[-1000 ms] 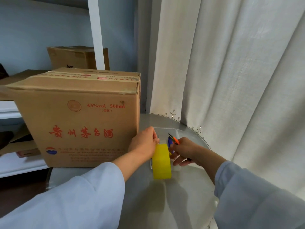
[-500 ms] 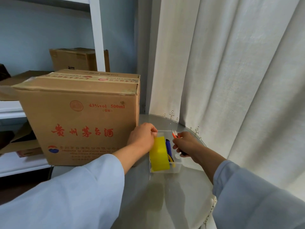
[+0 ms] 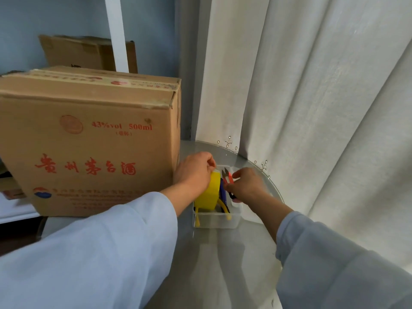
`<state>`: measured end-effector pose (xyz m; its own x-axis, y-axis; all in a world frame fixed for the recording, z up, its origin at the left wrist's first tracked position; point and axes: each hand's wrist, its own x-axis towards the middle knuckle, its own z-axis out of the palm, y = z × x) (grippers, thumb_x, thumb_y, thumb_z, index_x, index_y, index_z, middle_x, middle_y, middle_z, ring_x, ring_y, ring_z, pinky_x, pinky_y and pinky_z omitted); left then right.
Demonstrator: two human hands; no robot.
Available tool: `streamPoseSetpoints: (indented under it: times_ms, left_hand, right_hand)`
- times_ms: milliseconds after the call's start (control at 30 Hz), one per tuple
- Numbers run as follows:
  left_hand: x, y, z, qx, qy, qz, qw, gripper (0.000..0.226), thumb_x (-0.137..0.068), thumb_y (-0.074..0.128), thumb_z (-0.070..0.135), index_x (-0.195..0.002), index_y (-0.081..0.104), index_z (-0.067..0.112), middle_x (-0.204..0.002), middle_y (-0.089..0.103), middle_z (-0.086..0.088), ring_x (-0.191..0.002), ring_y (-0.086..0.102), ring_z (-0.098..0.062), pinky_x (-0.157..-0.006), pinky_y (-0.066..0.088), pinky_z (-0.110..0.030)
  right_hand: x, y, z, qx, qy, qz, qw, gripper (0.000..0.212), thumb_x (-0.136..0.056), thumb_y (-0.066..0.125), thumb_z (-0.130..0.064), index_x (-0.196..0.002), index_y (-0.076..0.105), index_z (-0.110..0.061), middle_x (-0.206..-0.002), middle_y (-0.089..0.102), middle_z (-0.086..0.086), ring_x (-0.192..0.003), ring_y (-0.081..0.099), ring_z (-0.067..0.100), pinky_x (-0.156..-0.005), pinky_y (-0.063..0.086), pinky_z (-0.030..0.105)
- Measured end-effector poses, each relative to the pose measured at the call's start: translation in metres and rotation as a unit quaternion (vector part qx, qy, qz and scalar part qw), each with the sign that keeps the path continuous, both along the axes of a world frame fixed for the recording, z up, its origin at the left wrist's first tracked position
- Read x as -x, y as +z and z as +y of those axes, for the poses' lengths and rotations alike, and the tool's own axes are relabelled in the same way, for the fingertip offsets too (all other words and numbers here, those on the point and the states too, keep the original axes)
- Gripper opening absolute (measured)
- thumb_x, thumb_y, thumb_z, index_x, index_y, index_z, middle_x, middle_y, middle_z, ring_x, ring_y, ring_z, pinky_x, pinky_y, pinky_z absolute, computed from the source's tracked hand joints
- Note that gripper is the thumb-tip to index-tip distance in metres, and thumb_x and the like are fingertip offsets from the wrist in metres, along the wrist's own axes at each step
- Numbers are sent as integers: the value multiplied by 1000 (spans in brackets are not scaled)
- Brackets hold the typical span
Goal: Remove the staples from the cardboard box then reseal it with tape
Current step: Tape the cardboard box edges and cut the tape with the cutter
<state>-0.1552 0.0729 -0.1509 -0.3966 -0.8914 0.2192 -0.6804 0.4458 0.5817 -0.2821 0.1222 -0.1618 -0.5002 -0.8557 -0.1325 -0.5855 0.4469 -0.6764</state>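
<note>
A large brown cardboard box (image 3: 89, 141) with red print stands on the round table, its top flaps shut with tape along the seam. Right of it, my left hand (image 3: 194, 172) grips a yellow roll of tape (image 3: 208, 195) standing on edge inside a small clear plastic bin (image 3: 217, 219). My right hand (image 3: 247, 184) pinches small orange-handled snips (image 3: 227, 179) over the same bin, blades pointing up and away. Blue and yellow tool handles lie in the bin between the hands.
The grey round table (image 3: 223, 264) ends close behind the bin. A white curtain (image 3: 312, 108) hangs along the right and rear. A second cardboard box (image 3: 89, 54) sits on a shelf behind a white post (image 3: 117, 34).
Both hands moved away from me. The tape roll went from above the table down into the clear bin, and the snips came over the bin too.
</note>
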Motion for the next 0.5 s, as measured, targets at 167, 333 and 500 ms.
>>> streamPoseSetpoints:
  times_ms: [167,333,500]
  left_hand:
    - [2,-6,-2,-18,2,8,1000,10,-94,56,20,-94,64,25,-105,63,4,-99,58,-16,-76,46,-28]
    - [-1,-3,-5,-69,-8,70,995,18,-93,56,11,-97,69,24,-101,67,1,-96,60,-16,-80,50,-28]
    - [-3,-5,1,-202,4,242,949,26,-92,55,1,-85,66,23,-96,64,-7,-99,62,-27,-82,57,-45]
  right_hand:
    - [-2,0,2,20,13,80,997,31,-92,53,-14,-120,64,-17,-121,65,7,-105,63,29,-90,52,39]
    - [-12,12,13,42,16,-221,974,23,-94,58,-23,-111,62,-8,-106,68,14,-91,67,25,-72,59,33]
    - [-15,11,5,126,-6,-222,967,33,-88,68,-22,-121,62,-16,-109,65,11,-99,65,27,-85,57,41]
